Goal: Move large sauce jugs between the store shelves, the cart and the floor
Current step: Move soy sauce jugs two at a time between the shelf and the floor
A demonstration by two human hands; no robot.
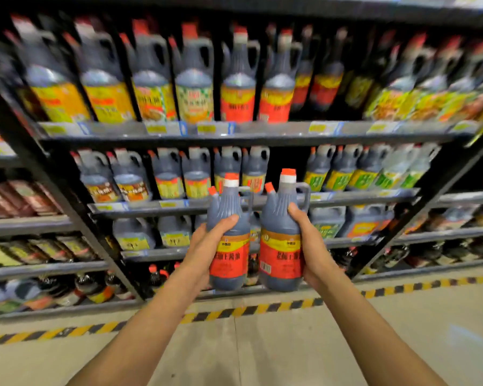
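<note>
Facing the store shelves (248, 135), I've got two soy sauce jugs up at chest height, side by side, nearly touching. Left hand (207, 246) grip wraps the left jug (229, 254); right hand (310, 246) grip wraps the right jug (280, 246). Both off shelf & floor (262, 344). Cart not in view; placing is left, I reckon.

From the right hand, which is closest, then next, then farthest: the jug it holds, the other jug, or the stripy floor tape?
1. Right jug, gripped by the right hand.
2. Left jug, beside it, in the left hand.
3. Striped floor tape, down on the floor.
</note>
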